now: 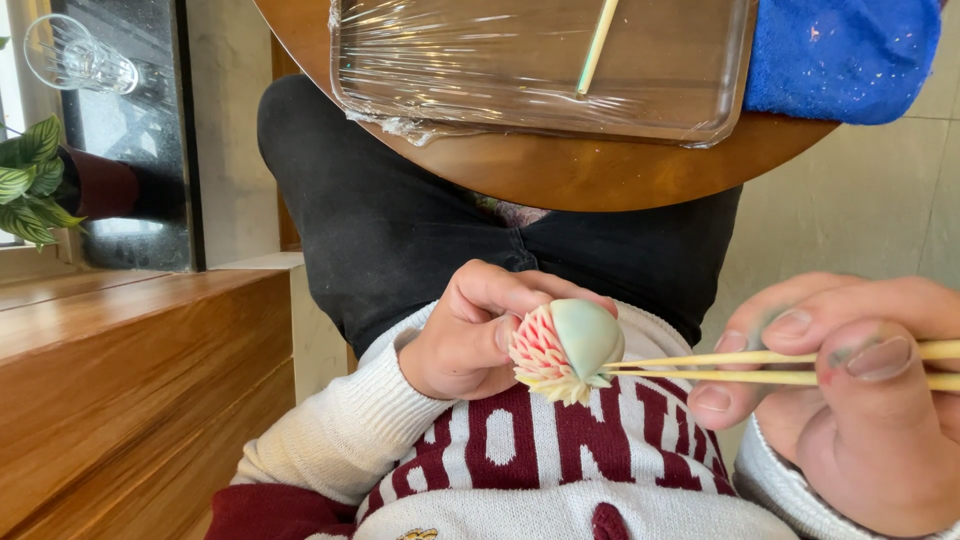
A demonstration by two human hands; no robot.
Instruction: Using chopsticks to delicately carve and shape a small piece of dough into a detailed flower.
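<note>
The left hand (465, 335) pinched a small carved dough flower (562, 350) in curled fingers above the lap. The right hand (850, 390) gripped two chopsticks (700, 367) touching it. It looked soft, light, fragile, best held underneath.

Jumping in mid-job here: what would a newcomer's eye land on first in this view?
First the small pale green dome with a fringe of pink and cream petals, low in the middle, held in the left hand. From the right, the right hand pinches two thin wooden sticks whose tips meet the piece. Up top, a film-wrapped tray sits on a round wooden table beside a blue cloth.
</note>
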